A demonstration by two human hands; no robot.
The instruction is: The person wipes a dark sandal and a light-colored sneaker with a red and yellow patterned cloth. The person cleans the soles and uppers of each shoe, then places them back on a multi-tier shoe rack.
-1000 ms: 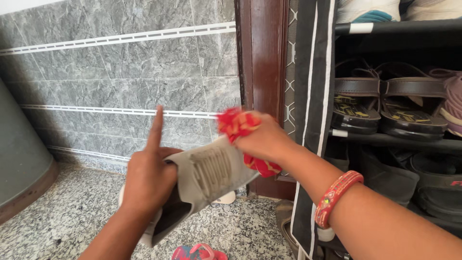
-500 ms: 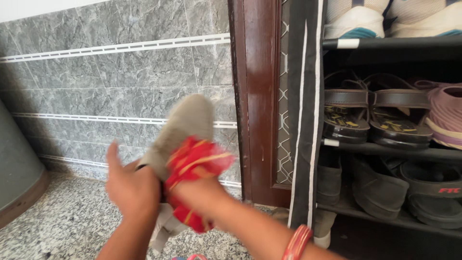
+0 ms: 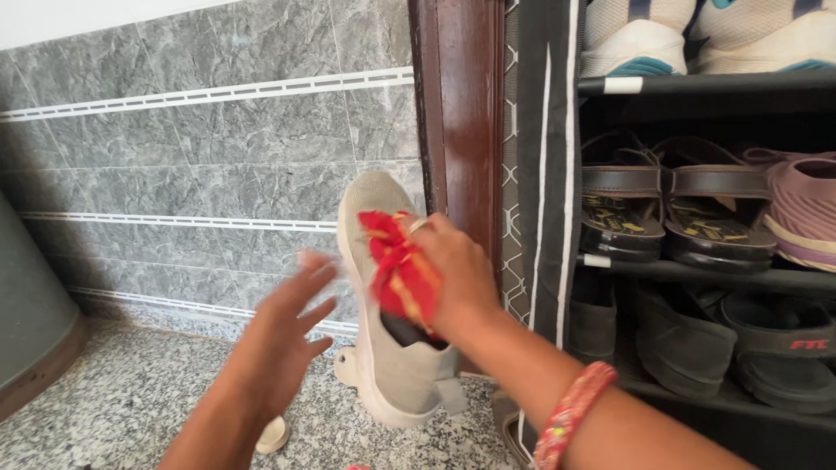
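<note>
right hand (image 3: 453, 278) gripping red cloth (image 3: 401, 265) and beige shoe (image 3: 383, 348), left hand (image 3: 287, 335) open, empty

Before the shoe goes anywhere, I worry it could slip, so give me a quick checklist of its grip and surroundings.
1. Right hand grips the beige shoe with the red cloth: ok.
2. Left hand supports the shoe: not ok, open and apart from it.
3. Shoe held toe up: ok.
4. Shoe clear of the wooden door frame: cannot tell.
5. Free slot on the shoe rack: cannot tell, visible shelves hold pairs.
</note>
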